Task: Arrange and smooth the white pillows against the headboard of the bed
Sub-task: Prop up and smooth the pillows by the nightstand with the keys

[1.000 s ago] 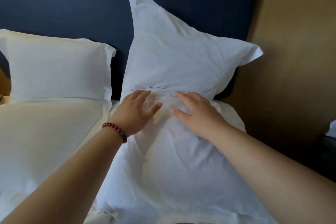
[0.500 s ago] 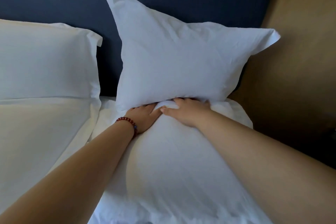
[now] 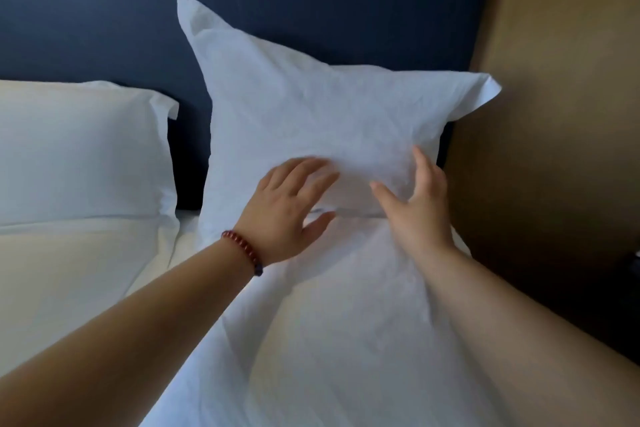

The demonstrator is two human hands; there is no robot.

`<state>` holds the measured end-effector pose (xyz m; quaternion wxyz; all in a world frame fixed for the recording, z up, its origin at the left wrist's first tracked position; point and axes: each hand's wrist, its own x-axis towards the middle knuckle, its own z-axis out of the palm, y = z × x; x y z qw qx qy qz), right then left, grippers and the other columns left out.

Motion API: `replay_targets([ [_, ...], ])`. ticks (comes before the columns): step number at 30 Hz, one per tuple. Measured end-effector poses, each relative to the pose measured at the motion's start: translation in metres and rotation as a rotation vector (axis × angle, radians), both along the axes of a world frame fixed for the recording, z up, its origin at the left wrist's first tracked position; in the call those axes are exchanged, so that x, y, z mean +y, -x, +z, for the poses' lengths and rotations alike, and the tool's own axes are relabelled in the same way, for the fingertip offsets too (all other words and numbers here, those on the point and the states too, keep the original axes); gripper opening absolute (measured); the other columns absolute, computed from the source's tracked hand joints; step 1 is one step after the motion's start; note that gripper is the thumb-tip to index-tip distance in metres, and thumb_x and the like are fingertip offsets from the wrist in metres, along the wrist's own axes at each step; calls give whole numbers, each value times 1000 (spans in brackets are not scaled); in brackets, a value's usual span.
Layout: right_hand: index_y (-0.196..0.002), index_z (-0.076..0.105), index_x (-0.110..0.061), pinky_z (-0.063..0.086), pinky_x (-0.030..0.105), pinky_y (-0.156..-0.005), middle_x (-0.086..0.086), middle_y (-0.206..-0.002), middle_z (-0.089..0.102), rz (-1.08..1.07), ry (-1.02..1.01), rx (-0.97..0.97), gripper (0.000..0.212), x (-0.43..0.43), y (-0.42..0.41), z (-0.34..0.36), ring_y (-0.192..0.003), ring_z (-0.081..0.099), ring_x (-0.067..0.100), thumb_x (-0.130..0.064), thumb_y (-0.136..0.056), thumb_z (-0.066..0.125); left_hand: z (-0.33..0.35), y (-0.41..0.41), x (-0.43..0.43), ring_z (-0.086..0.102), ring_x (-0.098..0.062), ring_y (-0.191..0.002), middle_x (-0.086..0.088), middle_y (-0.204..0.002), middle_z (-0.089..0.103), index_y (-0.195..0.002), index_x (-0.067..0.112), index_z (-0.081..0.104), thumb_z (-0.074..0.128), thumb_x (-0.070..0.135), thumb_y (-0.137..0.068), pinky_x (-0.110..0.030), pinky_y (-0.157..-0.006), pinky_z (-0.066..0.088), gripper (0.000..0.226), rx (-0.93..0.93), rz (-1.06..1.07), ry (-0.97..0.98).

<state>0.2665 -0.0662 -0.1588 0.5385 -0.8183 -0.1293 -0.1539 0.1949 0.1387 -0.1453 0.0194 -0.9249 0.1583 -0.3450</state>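
Grip open and empty on both sides, the left hand (image 3: 287, 204) and right hand (image 3: 415, 204) lay spread fingers on the lower face of a creased upright pillow (image 3: 311, 107). It leans on the dark blue headboard (image 3: 104, 10), above a flat pillow (image 3: 346, 305). Smoothing appears under way. The next move likely calls for outward sweeps and settling the raised upper-left corner. A neat pillow (image 3: 79, 149) lies at left.

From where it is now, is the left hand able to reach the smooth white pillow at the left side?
Probably yes. The left hand lies open on the upright white pillow, holding nothing, and nothing stands between it and the smooth white pillow beside it.
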Motion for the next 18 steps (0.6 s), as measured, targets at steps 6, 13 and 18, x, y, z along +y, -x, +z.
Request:
replay_targets([
  [6,-149,25,-43,47,40,-96,-6,-140,53,246,-438,506,98,-27,-63,19,-118,56,18,-56,-68,79,100,-98,-41,21,-26,-145,-5,-157,27,-153,15,20,37,83,-73,-40,-120,12,106,169,181,-169],
  [13,-147,30,-42,50,40,-98,-10,-125,60,324,-452,468,100,-14,-76,17,-111,60,16,-42,-64,86,134,-139,-51,55,-21,-90,4,-103,62,-103,24,53,49,93,-55,-34,-77,42,84,304,365,-156],
  [18,-149,25,-43,50,35,-94,-7,-127,59,261,-402,202,85,10,-98,71,-110,60,13,-45,-80,74,172,-134,-5,54,-21,-81,6,-86,57,-93,25,52,53,91,-56,-34,-62,41,76,168,489,161],
])
